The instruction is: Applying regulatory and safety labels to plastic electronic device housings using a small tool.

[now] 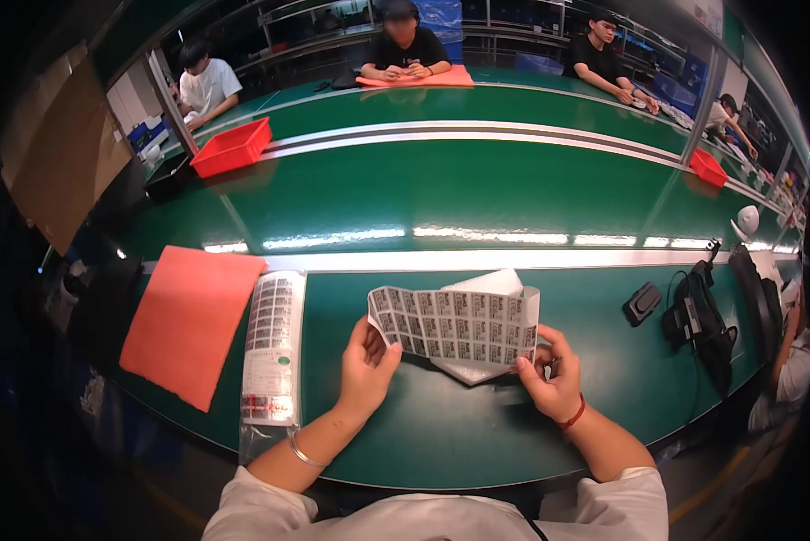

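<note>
Between my two hands a sheet of printed labels is held up, its rows of small dark-printed stickers facing me and its right end curling. My left hand pinches its lower left edge with the thumb in front. At the right end, my right hand grips the lower corner between thumb and fingers. Behind the sheet and partly hidden by it, a white foam-like pad lies on the green table. To the left of my left hand rests a clear plastic bag with more label sheets inside.
An orange-pink foam sheet lies at the left. On the right are a small black device and a black strap with a buckle. Red bins stand by the rail beyond the green belt. Several people work across it.
</note>
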